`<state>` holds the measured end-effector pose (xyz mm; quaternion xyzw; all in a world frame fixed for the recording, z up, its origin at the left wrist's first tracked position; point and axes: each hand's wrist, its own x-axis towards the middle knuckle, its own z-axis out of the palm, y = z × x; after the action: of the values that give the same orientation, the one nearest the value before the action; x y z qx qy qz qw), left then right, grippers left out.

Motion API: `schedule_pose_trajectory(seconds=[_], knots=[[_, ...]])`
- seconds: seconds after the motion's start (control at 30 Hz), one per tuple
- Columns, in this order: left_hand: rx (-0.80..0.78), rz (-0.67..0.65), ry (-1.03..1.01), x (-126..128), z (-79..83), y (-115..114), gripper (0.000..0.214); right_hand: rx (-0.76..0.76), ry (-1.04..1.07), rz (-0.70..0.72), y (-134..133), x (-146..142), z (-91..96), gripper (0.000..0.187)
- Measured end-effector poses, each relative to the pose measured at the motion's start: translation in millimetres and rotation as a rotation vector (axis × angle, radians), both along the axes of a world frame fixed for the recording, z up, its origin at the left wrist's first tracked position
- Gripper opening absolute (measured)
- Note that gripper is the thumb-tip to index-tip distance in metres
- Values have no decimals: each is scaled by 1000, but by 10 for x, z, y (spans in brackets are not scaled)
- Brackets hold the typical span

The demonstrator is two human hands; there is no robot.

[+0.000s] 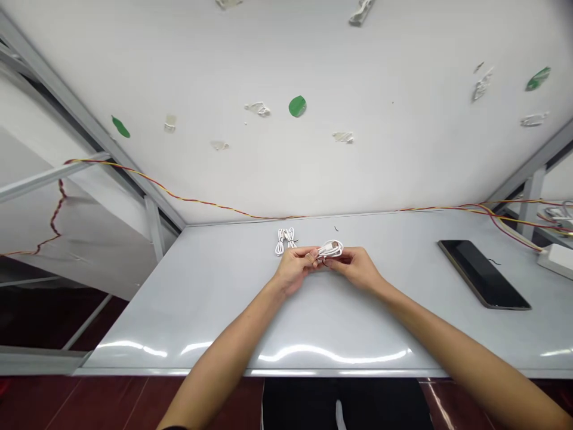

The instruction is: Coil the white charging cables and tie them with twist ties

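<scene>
Smooth pale-grey tabletop (201, 286), glossy enough to throw wavy streaks of light along its front edge, runs back to a white wall (268, 173). Green stickers (297, 106) and crumpled patches of tape (258, 109) cling to the wall, and a grey metal frame (89, 116) borders it on the left. Twisted red-and-yellow wire (179, 197) trails to the seam where wall and tabletop meet.

Toward the back, near the middle, the left hand (296, 266) and right hand (357, 267) meet at a coiled white cable (332, 248), thumbs and fingers closed on it from either side. Its plug has a brownish end; any lettering is too small to read.

Just beyond the left hand, two white cable bundles (285, 240) lie side by side, pinched in at the middle.

Well to the right, a thin rectangular tablet-like device (483, 272), dark and shiny, lies slantwise near a white block (557, 260). Wide stretches of tabletop separate it from the right hand and spread left of the left hand.
</scene>
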<state>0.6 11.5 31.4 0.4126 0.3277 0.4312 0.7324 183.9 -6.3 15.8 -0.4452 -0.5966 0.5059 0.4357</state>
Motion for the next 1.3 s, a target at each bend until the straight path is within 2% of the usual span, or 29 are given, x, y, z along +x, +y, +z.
schedule_pose_trajectory(seconds=[0.17, 0.3, 0.5, 0.63, 0.73, 0.8, 0.93, 1.17, 1.23, 1.3], knots=[[-7, -16, 20, -19, -2, 12, 38, -172, 104, 60, 6, 50, 40, 40], [-4, -20, 11, -27, 9, 9, 33, -291, 160, 107, 14, 77, 50, 35], [28, -37, -24, -27, 2, 8, 34, -390, 242, 70, -12, 53, 70, 32], [34, -46, -26, -21, -9, -3, 38, -511, 321, 130, -39, 30, 73, 28], [15, -60, -28, -14, -9, -18, 42, -538, 359, 170, -53, 18, 60, 27], [22, -76, -30, -13, -7, -25, 42, -476, 327, 198, -60, 13, 67, 27], [31, -157, -11, -30, 6, -23, 40, -215, 184, 247, -77, 16, 143, 27], [-77, -220, 46, -97, 52, 9, 37, 203, -214, 159, -141, 18, 241, 17], [-88, -194, 42, -108, 54, 21, 35, 247, -207, 118, -139, 19, 225, 16], [-73, -130, 26, -116, 48, 37, 33, 194, -137, 44, -106, 38, 198, 17]])
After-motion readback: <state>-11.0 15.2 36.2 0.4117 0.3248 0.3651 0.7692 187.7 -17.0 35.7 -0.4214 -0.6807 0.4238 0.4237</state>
